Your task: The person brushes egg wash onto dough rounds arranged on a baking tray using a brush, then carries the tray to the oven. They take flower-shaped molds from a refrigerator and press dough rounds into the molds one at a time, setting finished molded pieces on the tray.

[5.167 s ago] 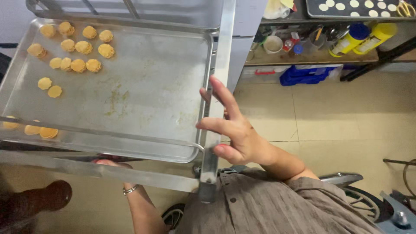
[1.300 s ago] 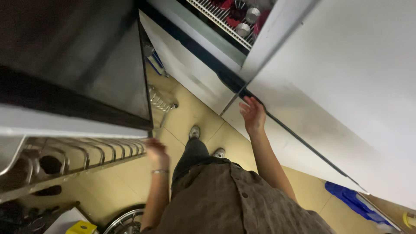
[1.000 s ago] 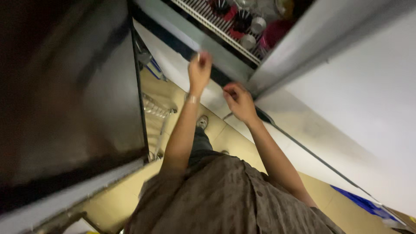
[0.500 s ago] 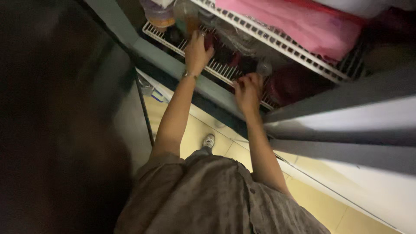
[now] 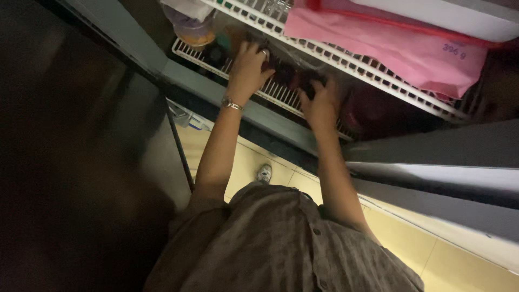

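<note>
Head view shows a dark fridge interior with white wire shelves [image 5: 346,59]; a pink bag [image 5: 389,46] lies on the upper one. Left hand [image 5: 250,67] and right hand [image 5: 320,103] reach onto the lower shelf, fingers curled around a clear bag [image 5: 289,67] of dark items.

Head view, dim overall: left third nearly black, detail lost in the dark door panel [image 5: 70,162]. Brightest areas are the pink bag [image 5: 389,46] and white wire shelf [image 5: 346,59] at top right, plus the pale floor tiles [image 5: 432,259]; shelf interior below falls into deep shadow. Slight softness and grain throughout, steep tilted perspective, no glare.
</note>
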Action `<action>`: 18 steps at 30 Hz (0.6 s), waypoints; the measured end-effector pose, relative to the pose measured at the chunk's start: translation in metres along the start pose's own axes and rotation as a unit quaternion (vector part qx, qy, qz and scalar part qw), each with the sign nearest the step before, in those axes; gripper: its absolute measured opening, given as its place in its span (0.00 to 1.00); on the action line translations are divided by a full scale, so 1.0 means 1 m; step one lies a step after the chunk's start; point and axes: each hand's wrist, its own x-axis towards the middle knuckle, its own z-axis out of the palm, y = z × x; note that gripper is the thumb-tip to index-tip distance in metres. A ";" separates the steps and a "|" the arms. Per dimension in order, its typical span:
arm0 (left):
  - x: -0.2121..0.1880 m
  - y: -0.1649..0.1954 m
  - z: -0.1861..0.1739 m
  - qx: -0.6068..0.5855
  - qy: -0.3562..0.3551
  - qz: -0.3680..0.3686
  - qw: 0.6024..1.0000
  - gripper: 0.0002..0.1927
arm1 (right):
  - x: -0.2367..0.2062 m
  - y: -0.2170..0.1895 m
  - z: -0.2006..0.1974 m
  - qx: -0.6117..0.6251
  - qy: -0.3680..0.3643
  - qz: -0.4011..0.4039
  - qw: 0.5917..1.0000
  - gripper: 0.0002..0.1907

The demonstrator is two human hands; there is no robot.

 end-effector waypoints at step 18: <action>0.006 -0.008 0.003 0.033 -0.021 -0.048 0.998 0.18 | 0.002 -0.001 0.003 -0.014 -0.038 -0.003 0.999 0.20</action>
